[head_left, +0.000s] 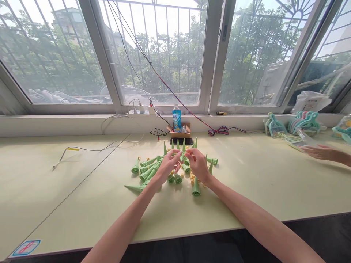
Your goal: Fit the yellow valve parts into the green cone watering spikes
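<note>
My left hand (169, 163) is closed, its fingertips at a light green plastic cone (183, 156) over the middle of the pile. Facing it, my right hand (197, 165) pinches with thumb and forefinger; what sits in that pinch is too small to make out. Around both hands lie several green cones with ribbed open ends, like the cone (195, 188) standing below my right hand. A few cones (150, 171) lie on their sides left of my left hand. Small yellow parts (192, 180) are scattered among them, partly hidden by my hands.
A black phone (181, 141) lies behind the pile, before a cardboard box (187, 134) with a blue bottle (177, 118). A coiled cable (219, 130) and a white cable (90, 149) cross the table. At right, another person's hand (325, 152) is near teal plastic items (304, 122).
</note>
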The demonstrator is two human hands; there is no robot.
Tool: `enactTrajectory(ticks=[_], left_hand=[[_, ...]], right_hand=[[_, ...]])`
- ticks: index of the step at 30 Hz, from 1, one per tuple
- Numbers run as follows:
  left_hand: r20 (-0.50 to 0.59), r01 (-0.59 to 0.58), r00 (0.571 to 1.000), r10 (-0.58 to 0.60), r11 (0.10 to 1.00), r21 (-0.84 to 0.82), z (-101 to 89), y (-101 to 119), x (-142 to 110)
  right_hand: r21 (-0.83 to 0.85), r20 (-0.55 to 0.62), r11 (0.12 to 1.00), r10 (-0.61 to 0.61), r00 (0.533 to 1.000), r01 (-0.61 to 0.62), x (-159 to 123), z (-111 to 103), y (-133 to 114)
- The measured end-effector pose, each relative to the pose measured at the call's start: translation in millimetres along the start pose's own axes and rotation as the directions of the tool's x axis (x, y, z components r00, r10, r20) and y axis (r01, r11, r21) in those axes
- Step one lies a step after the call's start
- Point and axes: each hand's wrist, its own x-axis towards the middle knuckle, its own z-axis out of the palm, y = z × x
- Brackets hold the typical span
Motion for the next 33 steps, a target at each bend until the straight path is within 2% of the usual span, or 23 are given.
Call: enactTrajectory(ticks=[5,10,14,20,27,33], left_hand=[[-0.074,-0.092,0.992,0.103,0.986,0.14,3.9,1,-3],[-0.076,-0.245,0.959,0.273,0.932,0.266,4.2,-6,-1],[-0.083,-0.297,0.934,0.348,0.884,0.361,3.8,-10,1],[-0.107,-0.303,0.925,0.365,0.877,0.373,4.9,-7,0],[-0.136,-0.281,0.933,0.334,0.909,0.309,5.8,-5,0],[-0.159,-0.267,0.927,0.338,0.897,0.352,5.7,-4,0]], right_hand=[[0.004,0.009,0.997,0.071,0.997,-0.071,0,-2,-5],[-0.004,0.008,0.995,0.098,0.995,-0.098,1,-4,-11],[0.009,0.0,0.995,0.102,0.995,-0.102,0,-4,-12],[0.044,-0.001,0.994,0.1,0.995,-0.1,-2,-2,-14],[0.085,0.02,0.992,0.093,0.995,-0.095,-3,0,-14],[0.082,0.019,0.991,0.103,0.995,-0.104,-4,2,-13]])
